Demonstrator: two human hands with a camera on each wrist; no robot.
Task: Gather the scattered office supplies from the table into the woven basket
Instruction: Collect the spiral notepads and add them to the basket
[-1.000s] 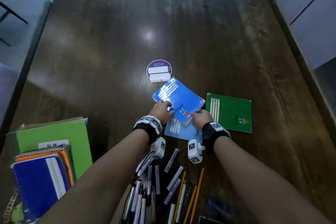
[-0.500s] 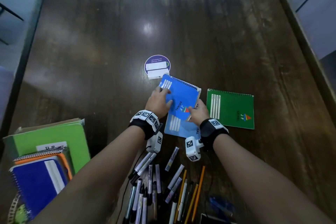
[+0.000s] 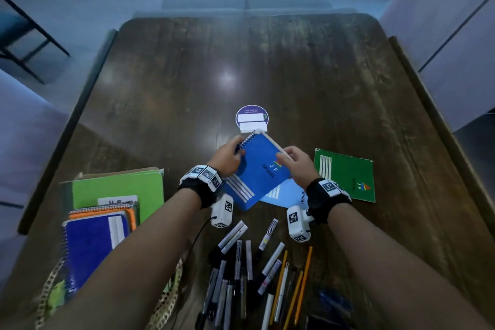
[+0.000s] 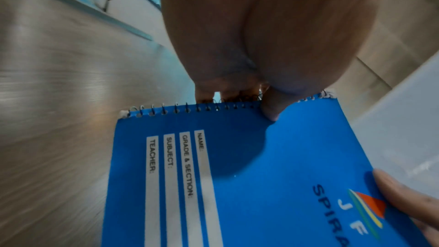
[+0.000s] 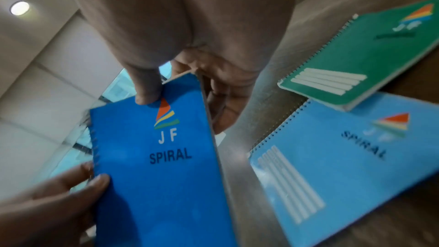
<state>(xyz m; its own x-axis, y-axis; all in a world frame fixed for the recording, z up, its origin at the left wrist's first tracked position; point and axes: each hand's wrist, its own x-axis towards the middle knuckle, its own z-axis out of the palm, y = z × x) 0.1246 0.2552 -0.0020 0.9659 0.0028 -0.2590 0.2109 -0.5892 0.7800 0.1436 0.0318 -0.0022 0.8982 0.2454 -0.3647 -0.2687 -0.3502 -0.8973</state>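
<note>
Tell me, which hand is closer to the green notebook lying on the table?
The right hand. It is just beside the green notebook, not touching it, and grips the dark blue notebook. The left hand grips that notebook's far side, farther from the green one.

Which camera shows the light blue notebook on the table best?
The right wrist view: the light blue notebook shows nearly its whole cover, logo and spiral. In the head view only a corner peeks out under the held dark blue notebook. The left wrist view misses it.
</note>
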